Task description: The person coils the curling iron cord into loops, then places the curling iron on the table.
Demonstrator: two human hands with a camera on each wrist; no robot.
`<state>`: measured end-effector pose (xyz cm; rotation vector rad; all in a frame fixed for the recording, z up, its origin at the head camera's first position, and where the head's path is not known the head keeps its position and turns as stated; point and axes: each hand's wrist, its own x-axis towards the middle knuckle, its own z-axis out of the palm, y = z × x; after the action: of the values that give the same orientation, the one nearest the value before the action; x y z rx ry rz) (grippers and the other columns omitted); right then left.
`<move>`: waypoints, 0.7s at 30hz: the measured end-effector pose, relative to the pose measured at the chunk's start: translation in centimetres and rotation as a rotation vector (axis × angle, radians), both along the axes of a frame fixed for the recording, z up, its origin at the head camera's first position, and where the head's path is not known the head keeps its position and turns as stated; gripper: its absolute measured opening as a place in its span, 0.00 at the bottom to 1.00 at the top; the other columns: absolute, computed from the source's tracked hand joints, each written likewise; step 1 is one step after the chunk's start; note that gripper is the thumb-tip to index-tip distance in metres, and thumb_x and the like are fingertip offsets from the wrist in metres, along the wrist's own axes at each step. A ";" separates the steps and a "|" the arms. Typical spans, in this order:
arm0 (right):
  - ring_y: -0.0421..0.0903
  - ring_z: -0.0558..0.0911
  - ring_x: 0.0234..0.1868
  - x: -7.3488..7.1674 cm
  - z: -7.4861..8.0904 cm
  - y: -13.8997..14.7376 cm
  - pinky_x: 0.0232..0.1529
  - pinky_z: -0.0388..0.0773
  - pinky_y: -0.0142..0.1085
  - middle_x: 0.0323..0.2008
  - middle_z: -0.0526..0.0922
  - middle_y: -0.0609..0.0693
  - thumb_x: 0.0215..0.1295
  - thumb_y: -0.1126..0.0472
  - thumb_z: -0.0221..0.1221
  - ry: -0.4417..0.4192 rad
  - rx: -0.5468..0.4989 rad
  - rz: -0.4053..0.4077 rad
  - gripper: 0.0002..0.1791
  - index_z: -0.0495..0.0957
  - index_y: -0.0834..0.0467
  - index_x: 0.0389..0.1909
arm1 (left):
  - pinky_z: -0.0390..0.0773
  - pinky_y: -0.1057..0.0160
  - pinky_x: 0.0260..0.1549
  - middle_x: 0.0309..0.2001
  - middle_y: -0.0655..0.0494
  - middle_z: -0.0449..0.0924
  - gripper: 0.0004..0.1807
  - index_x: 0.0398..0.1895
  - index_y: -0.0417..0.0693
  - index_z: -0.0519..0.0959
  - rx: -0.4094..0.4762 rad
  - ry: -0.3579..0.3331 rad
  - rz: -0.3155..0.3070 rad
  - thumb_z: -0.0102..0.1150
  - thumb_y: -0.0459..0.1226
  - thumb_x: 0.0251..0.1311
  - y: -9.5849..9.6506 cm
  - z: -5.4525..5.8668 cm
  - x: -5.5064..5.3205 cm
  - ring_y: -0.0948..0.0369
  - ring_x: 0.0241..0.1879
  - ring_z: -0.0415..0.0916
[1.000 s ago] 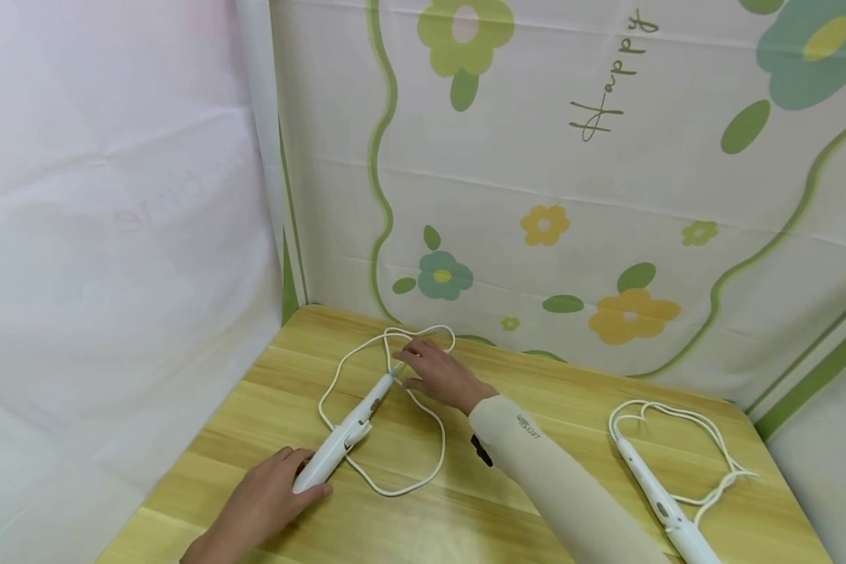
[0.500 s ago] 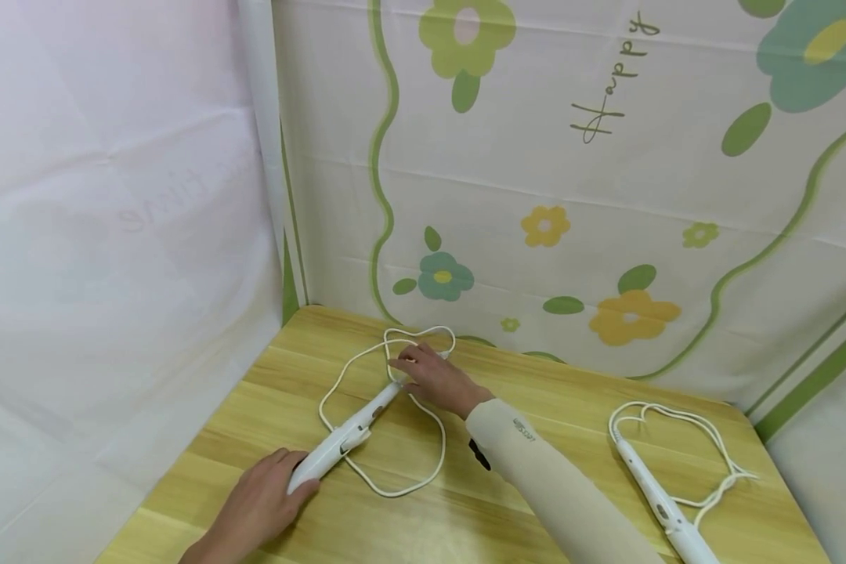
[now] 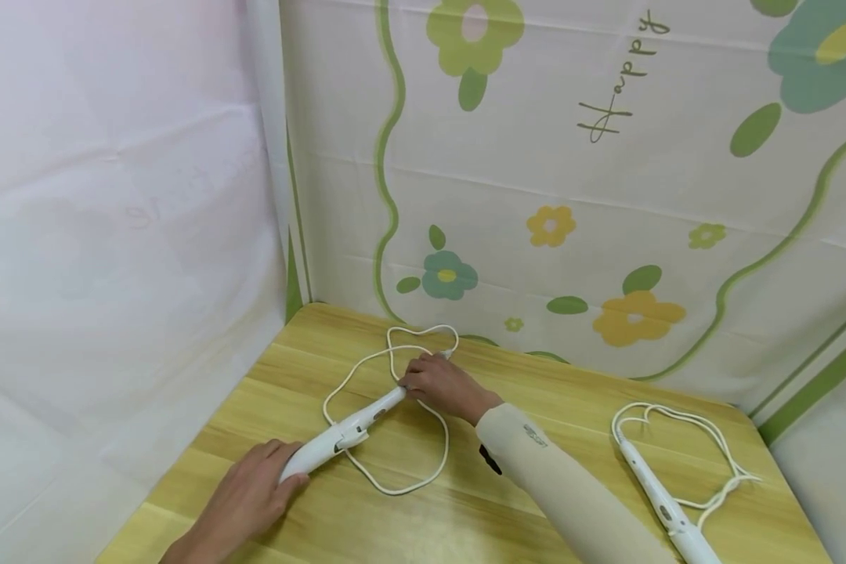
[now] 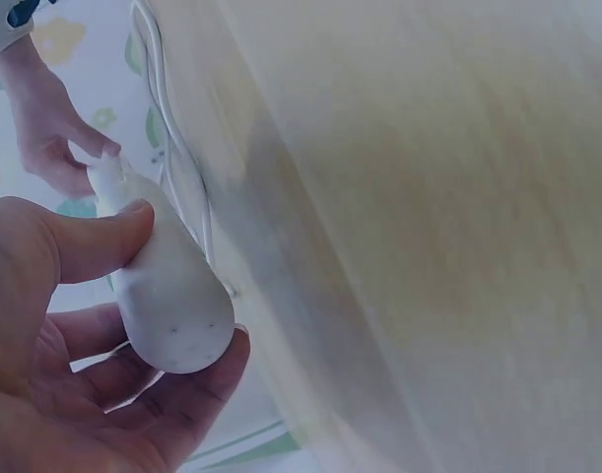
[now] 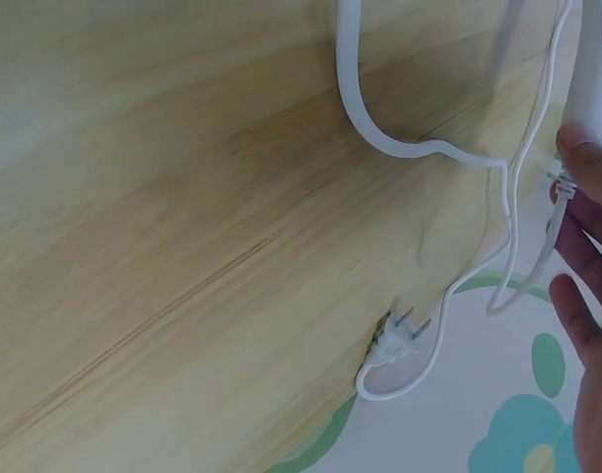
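Observation:
A white curling iron (image 3: 356, 429) spans both hands in the head view, slanting from lower left to upper right. My left hand (image 3: 250, 486) grips its wide rounded end, thumb on one side and fingers on the other, as the left wrist view shows on the barrel (image 4: 177, 296). At the narrow end, my right hand (image 3: 451, 385) pinches the handle tip where the cord comes out. The white cord (image 3: 395, 493) loops over the table beneath the iron. Its two-pin plug (image 5: 394, 340) lies by the table's back edge in the right wrist view.
To the right lies a second white curling iron (image 3: 652, 489), its cord (image 3: 715, 427) looped beside it. The wooden table (image 3: 522, 470) meets a flower-printed cloth (image 3: 507, 157) at the back. A white cloth (image 3: 127, 274) hangs on the left.
The left hand has moved slightly down and left with the iron's wide end, and the iron lies at a flatter slant. The right hand's fingers have closed in around the narrow end.

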<state>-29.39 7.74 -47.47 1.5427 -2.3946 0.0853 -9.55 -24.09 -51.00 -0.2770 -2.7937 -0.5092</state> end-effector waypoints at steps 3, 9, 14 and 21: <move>0.45 0.84 0.47 0.3 0.2 0.4 0.50 0.78 0.41 0.45 0.89 0.44 0.73 0.56 0.71 0.015 0.006 -0.008 0.08 0.91 0.49 0.50 | 0.83 0.55 0.40 0.44 0.59 0.87 0.23 0.55 0.48 0.88 -0.021 0.034 -0.026 0.82 0.41 0.57 -0.4 0.3 -0.2 0.62 0.41 0.80; 0.45 0.83 0.47 0.8 0.5 1.2 0.54 0.82 0.41 0.45 0.86 0.44 0.73 0.57 0.72 0.013 -0.051 0.028 0.08 0.89 0.49 0.49 | 0.85 0.52 0.43 0.47 0.57 0.88 0.25 0.57 0.47 0.87 0.015 0.028 -0.046 0.83 0.40 0.56 -1.3 1.0 -1.0 0.60 0.43 0.83; 0.44 0.85 0.48 1.3 0.7 1.8 0.62 0.83 0.40 0.45 0.86 0.44 0.71 0.58 0.73 0.056 -0.099 0.046 0.09 0.89 0.50 0.50 | 0.85 0.52 0.43 0.48 0.59 0.88 0.25 0.57 0.48 0.86 0.042 0.010 -0.067 0.83 0.40 0.57 -1.8 1.5 -1.6 0.59 0.43 0.84; 0.42 0.85 0.46 2.2 0.7 2.7 0.62 0.85 0.41 0.44 0.87 0.44 0.69 0.58 0.75 0.088 -0.160 0.043 0.12 0.88 0.52 0.50 | 0.85 0.51 0.43 0.54 0.56 0.87 0.25 0.62 0.50 0.84 0.151 -0.106 -0.088 0.79 0.39 0.63 -2.3 2.2 -2.4 0.58 0.47 0.85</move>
<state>-27.22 10.45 -46.73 1.4934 -2.2292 0.2087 -11.91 -26.34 -48.82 -0.3511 -2.8346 -0.7727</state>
